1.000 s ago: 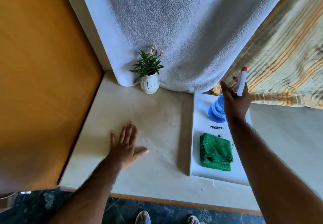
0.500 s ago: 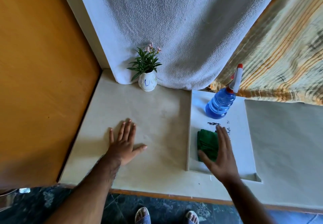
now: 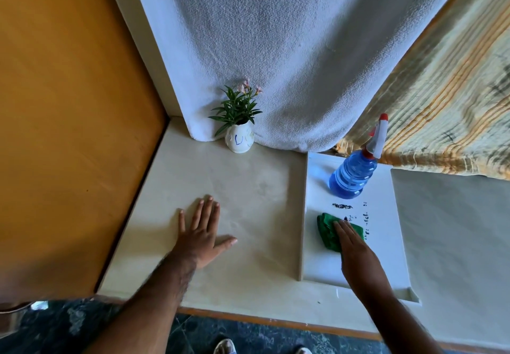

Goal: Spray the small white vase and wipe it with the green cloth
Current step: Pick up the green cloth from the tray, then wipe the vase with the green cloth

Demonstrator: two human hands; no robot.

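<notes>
The small white vase (image 3: 239, 141) with blue marks holds a green plant with pink flowers and stands at the back of the cream counter (image 3: 248, 188), against a hanging white towel. The green cloth (image 3: 326, 231) lies bunched on a white board (image 3: 386, 246) to the right. My right hand (image 3: 356, 254) covers the cloth's right part, fingers laid over it and thumb hidden, gripping it. The blue spray bottle (image 3: 350, 178) stands upright on the board behind the cloth, untouched. My left hand (image 3: 201, 235) rests flat on the counter, fingers apart, well in front of the vase.
An orange wooden panel (image 3: 69, 133) walls the counter's left side. The white towel (image 3: 276, 50) and a striped yellow cloth (image 3: 447, 99) hang at the back. Dark marks (image 3: 342, 206) stain the board. The counter's front edge is near my feet.
My right hand let go of the spray bottle, came down toward me and closed on the green cloth, which is now bunched. The left hand stayed flat on the counter.
</notes>
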